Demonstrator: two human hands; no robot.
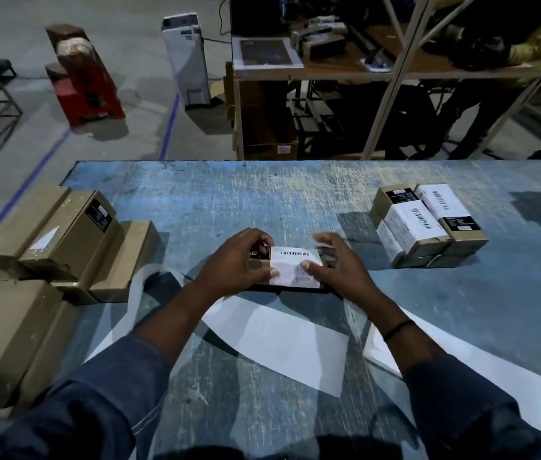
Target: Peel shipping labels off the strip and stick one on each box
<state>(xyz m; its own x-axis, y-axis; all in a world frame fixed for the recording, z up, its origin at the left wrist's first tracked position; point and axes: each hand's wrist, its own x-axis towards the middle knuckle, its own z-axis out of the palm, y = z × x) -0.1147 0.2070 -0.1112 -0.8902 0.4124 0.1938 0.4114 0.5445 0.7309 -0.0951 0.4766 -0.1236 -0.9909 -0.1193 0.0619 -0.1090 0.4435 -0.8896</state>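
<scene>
**Label on the middle box, edges at risk**

Two dark blue sleeves (pixel 96 410) reach forward from the bottom of the view over the white strip (pixel 289 343), which lies curled and looped across the blue table (pixel 262 200) beneath the forearms. Beyond it sits the box (pixel 259 264) being worked on, with a barcode label (pixel 295 268) across its top.

The risks, as I judge them: a trapped bubble or crease if the label is pressed unevenly, a corner lifting where it wraps the near edge, and the loose strip catching a forearm and dragging or sticking to itself. The box could also skid if only one hand steadies it.

The left hand (pixel 236 260) grips the box's left end, fingers curled over the far side and thumb on the label's left edge. The right hand (pixel 339 263) lies spread and loose, its thumb touching the label's middle, while its blurred fingers hover past the right end.

Labelled boxes (pixel 425 224) stand stacked to the right, and plain boxes (pixel 73 234) wait on the left.
</scene>
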